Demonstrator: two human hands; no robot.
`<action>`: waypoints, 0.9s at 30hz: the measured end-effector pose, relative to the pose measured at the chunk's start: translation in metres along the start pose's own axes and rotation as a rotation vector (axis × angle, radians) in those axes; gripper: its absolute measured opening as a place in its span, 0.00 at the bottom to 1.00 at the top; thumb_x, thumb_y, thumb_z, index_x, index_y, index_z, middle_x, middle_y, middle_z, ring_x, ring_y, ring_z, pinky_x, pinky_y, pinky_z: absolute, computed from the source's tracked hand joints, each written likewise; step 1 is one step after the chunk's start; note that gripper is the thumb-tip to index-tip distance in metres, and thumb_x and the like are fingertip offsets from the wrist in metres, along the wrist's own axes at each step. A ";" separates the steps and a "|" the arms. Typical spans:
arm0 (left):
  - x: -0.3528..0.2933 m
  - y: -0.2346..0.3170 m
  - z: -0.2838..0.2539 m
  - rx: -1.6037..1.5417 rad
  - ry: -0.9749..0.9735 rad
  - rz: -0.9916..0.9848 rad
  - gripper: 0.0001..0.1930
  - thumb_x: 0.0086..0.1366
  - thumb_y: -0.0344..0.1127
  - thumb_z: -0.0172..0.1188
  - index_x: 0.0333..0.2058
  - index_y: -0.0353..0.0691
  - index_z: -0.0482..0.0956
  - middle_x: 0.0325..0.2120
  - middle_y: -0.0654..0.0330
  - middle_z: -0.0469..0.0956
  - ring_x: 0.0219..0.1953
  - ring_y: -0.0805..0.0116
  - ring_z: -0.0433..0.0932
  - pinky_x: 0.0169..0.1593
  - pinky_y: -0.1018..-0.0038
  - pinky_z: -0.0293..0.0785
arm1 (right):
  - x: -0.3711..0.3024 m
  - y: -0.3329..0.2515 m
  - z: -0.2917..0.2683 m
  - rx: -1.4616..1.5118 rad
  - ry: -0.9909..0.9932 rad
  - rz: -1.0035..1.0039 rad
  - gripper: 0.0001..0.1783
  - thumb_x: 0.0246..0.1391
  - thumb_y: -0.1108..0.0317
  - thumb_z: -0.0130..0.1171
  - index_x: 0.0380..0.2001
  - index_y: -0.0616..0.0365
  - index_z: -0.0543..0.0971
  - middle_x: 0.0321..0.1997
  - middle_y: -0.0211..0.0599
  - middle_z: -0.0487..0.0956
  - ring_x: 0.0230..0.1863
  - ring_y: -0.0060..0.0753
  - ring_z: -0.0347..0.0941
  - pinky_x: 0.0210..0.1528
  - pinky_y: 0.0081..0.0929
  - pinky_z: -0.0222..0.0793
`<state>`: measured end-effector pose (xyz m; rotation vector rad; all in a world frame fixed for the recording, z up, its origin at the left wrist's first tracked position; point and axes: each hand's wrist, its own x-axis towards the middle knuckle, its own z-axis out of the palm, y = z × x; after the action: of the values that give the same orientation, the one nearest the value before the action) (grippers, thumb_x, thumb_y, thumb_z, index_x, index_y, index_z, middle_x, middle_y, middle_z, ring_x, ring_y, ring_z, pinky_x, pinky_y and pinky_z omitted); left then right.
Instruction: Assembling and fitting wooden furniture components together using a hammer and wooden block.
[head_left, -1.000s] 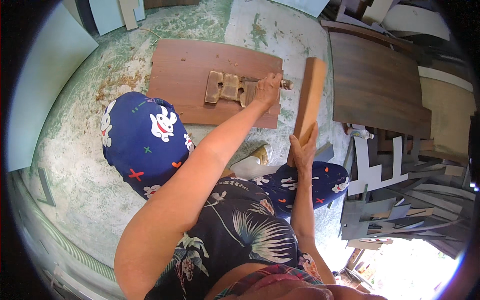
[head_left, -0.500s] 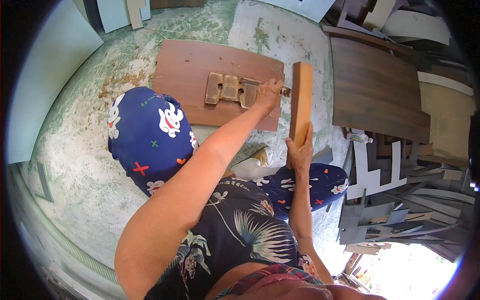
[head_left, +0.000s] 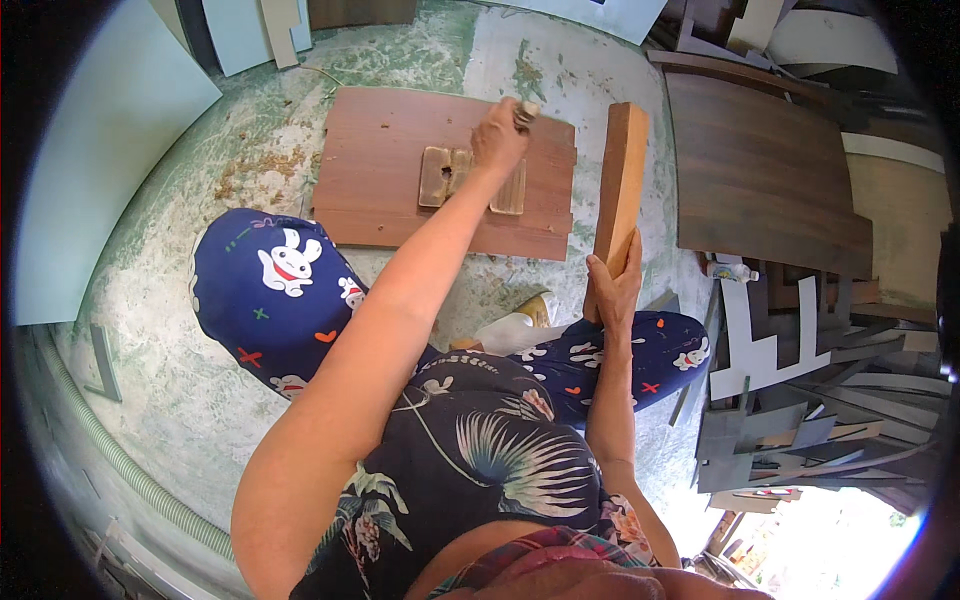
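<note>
My left hand [head_left: 499,140] is closed around a small tool, raised above the wide brown board [head_left: 365,200] on the floor. Only the tool's pale, dark-banded end [head_left: 526,113] sticks out past the fingers, so its kind cannot be told. Below that hand, flat dark-edged wooden pieces [head_left: 435,178] lie together on the board, with a dark hole among them; my wrist hides part of them. My right hand [head_left: 616,285] grips the lower end of a long, square-edged wooden beam [head_left: 621,180], which stands tilted beside the board's right edge.
Wood shavings [head_left: 262,172] litter the floor to the left. A large dark brown panel [head_left: 765,160] is at the right, with a small white bottle [head_left: 733,271] by its lower edge and heaped offcuts [head_left: 800,430] below. A ribbed hose [head_left: 130,478] curves along the lower left.
My left hand has lifted the tool up and away from the wooden pieces and the beam, toward the board's far edge. The beam has shifted slightly right in view, still in my right hand.
</note>
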<state>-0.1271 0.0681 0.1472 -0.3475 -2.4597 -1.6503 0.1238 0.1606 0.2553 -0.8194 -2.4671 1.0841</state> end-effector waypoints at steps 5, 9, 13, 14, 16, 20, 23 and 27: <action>0.014 -0.028 -0.028 -0.037 0.046 -0.098 0.17 0.50 0.36 0.63 0.40 0.42 0.75 0.33 0.51 0.80 0.37 0.48 0.79 0.40 0.58 0.74 | 0.003 0.000 0.002 0.097 -0.063 0.052 0.48 0.43 0.68 0.65 0.66 0.67 0.55 0.62 0.57 0.66 0.62 0.45 0.65 0.63 0.34 0.60; 0.014 -0.042 -0.036 -0.163 0.084 -0.157 0.18 0.49 0.37 0.62 0.40 0.39 0.76 0.31 0.49 0.81 0.37 0.48 0.80 0.42 0.60 0.74 | 0.000 -0.002 0.001 0.101 -0.067 0.022 0.47 0.44 0.67 0.65 0.66 0.67 0.55 0.62 0.57 0.66 0.62 0.46 0.65 0.63 0.34 0.60; 0.015 -0.058 -0.035 -0.264 0.103 -0.180 0.18 0.49 0.37 0.61 0.39 0.37 0.76 0.30 0.48 0.81 0.36 0.49 0.80 0.42 0.61 0.75 | -0.001 0.001 0.000 0.073 -0.070 0.031 0.48 0.44 0.66 0.66 0.66 0.66 0.56 0.62 0.58 0.66 0.62 0.45 0.65 0.63 0.35 0.60; 0.016 -0.063 -0.035 -0.241 0.142 -0.159 0.16 0.49 0.36 0.61 0.37 0.38 0.76 0.28 0.54 0.80 0.33 0.57 0.79 0.40 0.65 0.74 | -0.001 0.000 0.001 0.085 -0.079 0.043 0.48 0.44 0.66 0.66 0.66 0.66 0.56 0.63 0.58 0.66 0.62 0.45 0.65 0.63 0.35 0.60; 0.016 -0.065 -0.035 -0.222 0.179 -0.141 0.14 0.50 0.35 0.62 0.36 0.38 0.76 0.26 0.59 0.79 0.30 0.65 0.78 0.38 0.68 0.73 | -0.001 0.001 0.001 0.094 -0.087 0.042 0.48 0.44 0.66 0.66 0.66 0.66 0.56 0.63 0.58 0.66 0.62 0.46 0.65 0.63 0.35 0.60; 0.011 -0.058 -0.036 -0.301 0.162 -0.210 0.12 0.50 0.35 0.62 0.34 0.38 0.75 0.26 0.59 0.79 0.30 0.66 0.78 0.38 0.68 0.74 | 0.001 0.001 0.003 0.085 -0.102 0.003 0.48 0.43 0.67 0.67 0.66 0.66 0.56 0.63 0.57 0.66 0.62 0.46 0.65 0.64 0.35 0.59; 0.009 -0.056 -0.039 -0.309 0.172 -0.220 0.13 0.49 0.35 0.61 0.34 0.37 0.75 0.27 0.56 0.80 0.32 0.63 0.80 0.40 0.68 0.74 | 0.005 -0.004 0.007 0.041 -0.100 -0.045 0.48 0.43 0.68 0.66 0.66 0.66 0.56 0.63 0.56 0.66 0.62 0.45 0.65 0.64 0.34 0.58; 0.006 -0.056 -0.044 -0.374 0.160 -0.269 0.12 0.49 0.35 0.63 0.33 0.39 0.76 0.26 0.60 0.79 0.31 0.68 0.78 0.38 0.70 0.74 | 0.010 -0.021 0.010 0.062 -0.146 -0.062 0.48 0.43 0.68 0.66 0.67 0.65 0.56 0.63 0.55 0.66 0.62 0.45 0.65 0.64 0.34 0.59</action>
<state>-0.1483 0.0078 0.1159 0.0778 -2.1500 -2.1576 0.1031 0.1494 0.2655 -0.6629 -2.5440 1.2321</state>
